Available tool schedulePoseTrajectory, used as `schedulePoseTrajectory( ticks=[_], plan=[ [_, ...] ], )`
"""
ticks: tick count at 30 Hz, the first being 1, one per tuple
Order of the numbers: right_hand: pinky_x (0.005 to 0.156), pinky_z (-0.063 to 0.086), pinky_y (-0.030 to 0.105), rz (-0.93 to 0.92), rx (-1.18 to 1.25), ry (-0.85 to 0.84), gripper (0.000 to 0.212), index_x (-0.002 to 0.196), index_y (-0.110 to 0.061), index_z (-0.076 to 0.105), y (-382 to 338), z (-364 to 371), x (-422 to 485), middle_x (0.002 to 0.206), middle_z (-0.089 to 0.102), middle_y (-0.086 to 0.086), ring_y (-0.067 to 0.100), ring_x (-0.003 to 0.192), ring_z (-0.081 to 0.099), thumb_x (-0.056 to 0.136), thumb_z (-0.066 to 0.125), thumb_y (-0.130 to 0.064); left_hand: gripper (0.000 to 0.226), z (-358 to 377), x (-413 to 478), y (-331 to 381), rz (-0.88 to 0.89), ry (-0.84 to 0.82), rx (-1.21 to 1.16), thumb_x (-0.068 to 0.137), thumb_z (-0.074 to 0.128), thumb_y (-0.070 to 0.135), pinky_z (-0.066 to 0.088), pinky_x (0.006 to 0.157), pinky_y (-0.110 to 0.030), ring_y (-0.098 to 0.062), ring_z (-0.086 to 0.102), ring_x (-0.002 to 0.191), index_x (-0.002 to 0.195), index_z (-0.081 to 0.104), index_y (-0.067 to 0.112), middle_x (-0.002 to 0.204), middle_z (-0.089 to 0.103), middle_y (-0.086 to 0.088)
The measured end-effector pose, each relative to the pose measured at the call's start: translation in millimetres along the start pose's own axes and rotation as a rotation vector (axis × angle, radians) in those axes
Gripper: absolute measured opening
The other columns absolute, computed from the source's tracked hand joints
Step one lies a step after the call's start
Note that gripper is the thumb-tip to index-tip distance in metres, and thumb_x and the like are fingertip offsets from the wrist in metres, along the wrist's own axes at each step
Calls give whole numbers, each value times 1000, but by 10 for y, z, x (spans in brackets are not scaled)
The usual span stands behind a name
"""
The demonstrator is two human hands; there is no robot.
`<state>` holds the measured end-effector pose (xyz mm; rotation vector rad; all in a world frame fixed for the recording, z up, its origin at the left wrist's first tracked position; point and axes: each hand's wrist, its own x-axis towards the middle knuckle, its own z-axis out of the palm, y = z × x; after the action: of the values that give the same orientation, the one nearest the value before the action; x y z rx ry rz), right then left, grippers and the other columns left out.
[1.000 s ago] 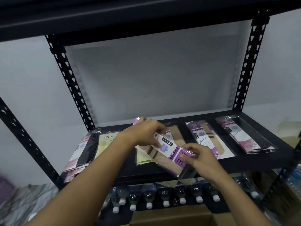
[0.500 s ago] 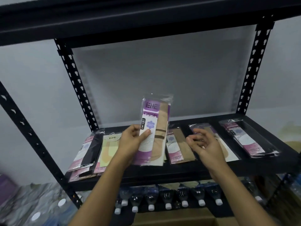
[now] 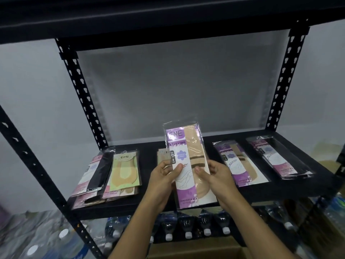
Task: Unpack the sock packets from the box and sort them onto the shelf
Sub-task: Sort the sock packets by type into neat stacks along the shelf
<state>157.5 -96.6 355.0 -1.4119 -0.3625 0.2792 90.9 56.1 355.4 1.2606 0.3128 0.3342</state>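
So the stocking packet point(image 3: 186, 161) is up off the shelf point(image 3: 261, 193), held upright between both hands. The left hand point(image 3: 162, 176) has its thumb pressed on the white card front with the fingers curled round behind. The right hand point(image 3: 218, 174) pinches the opposite edge the same way, thumb in front.

Just behind the left fingers lies a tan pile point(image 3: 161, 156). Just past the right fingers is a purple-and-tan packet point(image 3: 237, 163), which looks like the match to me. Beyond that sits a pink packet point(image 3: 276, 157). Well off past the left fingers are the black stack point(image 3: 99, 171) and the yellow-green stack point(image 3: 125, 171).

What could go sideways, imo: that cellophane looks slick. If one hand lets go, the packet could slide out and drop past the shelf lip toward the bottles point(image 3: 186, 227) or the box point(image 3: 196, 251) below the wrists. The tan pile and the purple one also look alike, so it's easy to land it on the wrong one. And shoving it in could knock the neighbours crooked.
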Motion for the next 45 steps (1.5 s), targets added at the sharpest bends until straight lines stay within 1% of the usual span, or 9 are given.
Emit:
schedulePoseTrajectory(
  ticks=[9, 12, 16, 19, 22, 29, 38, 41, 45],
  plan=[
    [83, 57, 48, -3, -234, 222, 23, 101, -20, 64, -65, -701, 257, 109, 68, 9, 26, 93, 69, 80, 74, -19, 28, 61, 103, -120, 78, -8, 241, 86, 71, 15, 58, 78, -34, -21, 72, 88, 113, 63, 15, 103, 70, -9],
    [77, 57, 40, -3, -348, 280, 14, 88, -24, 61, -128, -978, 394, 102, 70, 7, 21, 88, 68, 83, 71, -15, 24, 42, 151, -201, 99, 17, 315, 87, 71, 16, 59, 80, -36, -22, 70, 93, 110, 64, 18, 105, 68, -8],
    [62, 52, 29, 36, -479, 342, 12, 95, -14, 64, -133, -1247, 662, 91, 71, 6, 18, 73, 67, 85, 70, -14, 21, 9, 190, -299, 114, 42, 363, 87, 71, 16, 59, 78, -36, -27, 68, 97, 106, 65, 19, 104, 68, -9],
    [71, 54, 35, 104, -594, 366, 24, 108, -4, 63, -70, -1358, 874, 86, 64, 6, 25, 80, 65, 86, 69, -14, 18, -16, 180, -332, 127, 40, 386, 87, 70, 16, 59, 77, -34, -27, 68, 96, 104, 65, 21, 102, 69, -7],
    [77, 53, 37, 151, -780, 355, 23, 101, -1, 65, 23, -1462, 1056, 88, 65, 11, 28, 85, 63, 85, 69, -17, 15, -72, 171, -316, 143, 46, 391, 87, 70, 17, 58, 76, -34, -30, 67, 97, 101, 67, 21, 100, 68, -7],
    [90, 44, 43, 209, -1093, 385, 29, 103, -5, 64, 245, -1535, 1184, 118, 54, 17, 34, 114, 44, 87, 65, -29, 12, -201, 153, -245, 173, 70, 398, 89, 68, 14, 57, 74, -34, -31, 65, 96, 98, 67, 21, 99, 67, -6],
    [102, 32, 52, 29, -1140, 464, 35, 118, -9, 62, 218, -1320, 1029, 130, 47, 19, 37, 124, 36, 88, 61, -26, 13, -306, 195, -270, 183, 138, 508, 89, 68, 16, 55, 77, -36, -21, 63, 92, 99, 65, 24, 99, 66, -2],
    [99, 41, 49, -121, -980, 416, 31, 113, -9, 66, 223, -1003, 919, 119, 58, 15, 34, 115, 48, 86, 64, -24, 17, -330, 212, -271, 209, 152, 575, 89, 67, 14, 46, 69, -20, -11, 60, 85, 103, 62, 23, 103, 65, 1],
    [89, 51, 41, -200, -788, 244, 26, 107, -9, 67, 276, -423, 713, 104, 63, 7, 21, 95, 59, 85, 67, -22, 24, -435, 187, -279, 240, 182, 646, 89, 68, 20, 47, 78, -22, -13, 59, 94, 108, 58, 30, 107, 63, 6]
  ],
)
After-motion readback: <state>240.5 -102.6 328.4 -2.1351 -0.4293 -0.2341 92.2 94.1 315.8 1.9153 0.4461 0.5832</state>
